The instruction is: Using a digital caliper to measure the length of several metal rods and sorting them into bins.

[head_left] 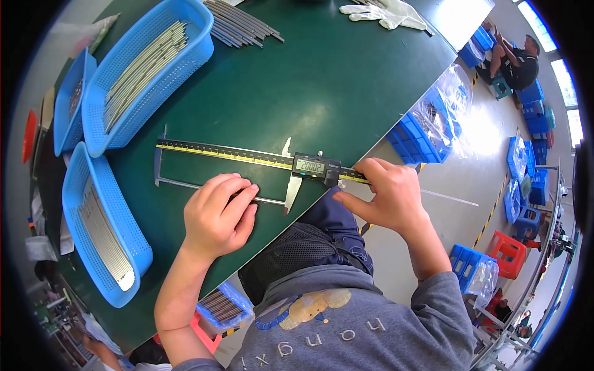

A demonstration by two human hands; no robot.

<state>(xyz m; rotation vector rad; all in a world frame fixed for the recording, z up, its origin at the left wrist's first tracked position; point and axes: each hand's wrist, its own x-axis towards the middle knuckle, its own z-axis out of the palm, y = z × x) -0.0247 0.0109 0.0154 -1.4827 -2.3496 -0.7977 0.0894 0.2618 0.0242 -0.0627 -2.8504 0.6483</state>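
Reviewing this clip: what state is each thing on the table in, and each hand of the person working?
Caliper: display on, jaws apart with the rod between them
Metal rod: lying along the caliper's jaws, partly covered by the left hand
Left hand: fingers curled over the rod
Right hand: at the caliper's right end, thumb spread
Upper large basket: holding rods
Lower basket: holding rods
White glove: lying unworn

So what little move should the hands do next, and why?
Perhaps the right hand should ease the slider of the digital caliper open slightly: the left hand holds a thin metal rod that seems to reach both jaws, and the display already shows a reading.
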